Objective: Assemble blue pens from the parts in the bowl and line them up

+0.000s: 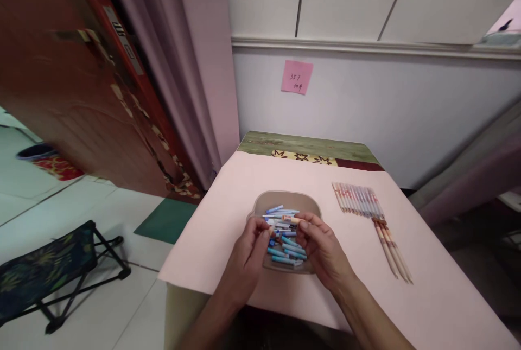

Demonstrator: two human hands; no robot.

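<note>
Over a beige plastic basin (pixel 285 196) both my hands are raised close together. My right hand (pixel 325 247) pinches a short peach-coloured pen piece (pixel 290 220) with reddish print, pointing left; whether it is a cap or a barrel I cannot tell. My left hand (pixel 251 247) is closed, thumb against fingertips, near a small pale bit that is too small to name. Below them in the basin lie many loose blue and teal pen parts (pixel 293 249), with some whitish ones among them. The hands partly cover the basin's sides.
Right of the basin, a row of pale printed pens (pixel 356 199) lies side by side, with several longer peach pens (pixel 393 252) below. A pink cloth (pixel 211 220) covers the table. A folding stool (pixel 52 268) stands left, and a pink note (pixel 297 77) is on the wall.
</note>
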